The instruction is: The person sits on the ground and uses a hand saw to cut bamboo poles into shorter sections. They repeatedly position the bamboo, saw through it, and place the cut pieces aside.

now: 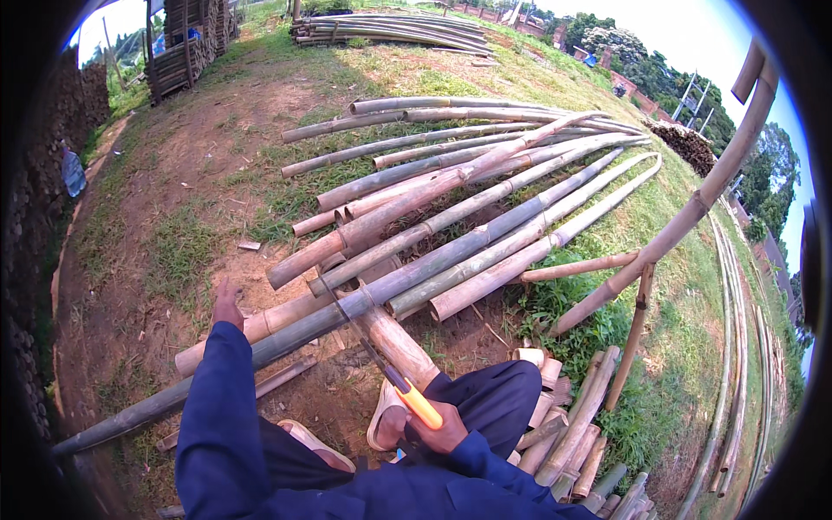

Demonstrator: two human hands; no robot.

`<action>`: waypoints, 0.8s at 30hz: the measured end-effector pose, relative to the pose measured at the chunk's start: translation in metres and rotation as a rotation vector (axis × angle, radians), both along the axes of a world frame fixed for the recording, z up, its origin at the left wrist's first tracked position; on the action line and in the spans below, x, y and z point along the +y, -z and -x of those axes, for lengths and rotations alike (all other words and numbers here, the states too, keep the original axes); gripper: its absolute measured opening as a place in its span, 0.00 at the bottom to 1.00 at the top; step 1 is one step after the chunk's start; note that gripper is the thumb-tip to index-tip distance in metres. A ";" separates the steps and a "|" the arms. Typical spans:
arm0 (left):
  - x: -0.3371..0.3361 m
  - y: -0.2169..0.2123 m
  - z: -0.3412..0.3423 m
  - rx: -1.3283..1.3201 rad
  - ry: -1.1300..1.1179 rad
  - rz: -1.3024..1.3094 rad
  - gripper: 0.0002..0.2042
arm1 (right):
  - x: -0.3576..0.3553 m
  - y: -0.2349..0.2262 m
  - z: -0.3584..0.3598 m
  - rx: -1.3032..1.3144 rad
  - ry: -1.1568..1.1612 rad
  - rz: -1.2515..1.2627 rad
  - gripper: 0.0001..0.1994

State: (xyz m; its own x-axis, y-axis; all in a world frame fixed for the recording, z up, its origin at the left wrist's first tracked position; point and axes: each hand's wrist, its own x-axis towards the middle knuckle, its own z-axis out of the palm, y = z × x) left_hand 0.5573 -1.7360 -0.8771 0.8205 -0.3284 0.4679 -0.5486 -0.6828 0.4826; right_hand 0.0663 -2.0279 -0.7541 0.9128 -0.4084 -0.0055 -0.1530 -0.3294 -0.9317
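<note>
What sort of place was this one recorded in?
Probably an outdoor bamboo-cutting yard: long bamboo poles lie fanned out over grassy ground, short cut bamboo pieces are piled nearby, and the right hand grips an orange-handled handsaw.

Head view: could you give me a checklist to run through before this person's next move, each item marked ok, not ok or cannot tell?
1. Orange-handled saw gripped: ok, the right hand is closed around it.
2. Saw placed at the dark grey-green bamboo pole: ok, its blade crosses the pole in view.
3. Saw teeth seated in the bamboo: cannot tell, too small to see.
4. Left hand apart from the blade: ok, it is well to the left.
5. Left hand steadying the pole: cannot tell, the sleeve hides any contact.
6. Gloves worn: not ok, both hands are bare.
</note>
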 end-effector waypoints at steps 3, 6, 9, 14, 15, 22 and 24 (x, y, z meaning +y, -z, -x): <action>0.032 -0.021 -0.017 -0.060 -0.014 -0.099 0.25 | 0.007 -0.005 -0.005 -0.009 -0.036 0.018 0.08; 0.030 -0.058 -0.003 -0.047 0.001 -0.103 0.24 | 0.007 0.002 0.000 0.011 -0.003 0.055 0.08; 0.051 -0.047 -0.007 -0.141 -0.083 -0.146 0.24 | 0.008 -0.005 -0.001 0.043 -0.003 0.012 0.08; 0.070 -0.004 -0.015 -0.057 -0.144 -0.022 0.22 | 0.007 -0.002 -0.003 0.025 -0.004 0.003 0.10; 0.066 -0.005 -0.015 0.014 -0.166 -0.011 0.22 | 0.006 -0.001 -0.003 0.028 0.005 0.017 0.11; 0.067 0.003 -0.025 0.000 -0.184 -0.033 0.20 | 0.008 0.002 -0.003 0.020 0.004 0.002 0.11; 0.047 0.004 -0.016 0.050 -0.210 -0.064 0.20 | 0.004 0.006 0.001 0.039 0.002 -0.004 0.11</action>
State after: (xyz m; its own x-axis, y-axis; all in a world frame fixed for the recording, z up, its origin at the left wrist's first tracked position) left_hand 0.5737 -1.6894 -0.8812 0.8958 -0.1758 0.4082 -0.3674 -0.8098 0.4575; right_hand 0.0657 -2.0238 -0.7602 0.9111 -0.4100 -0.0428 -0.1898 -0.3251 -0.9264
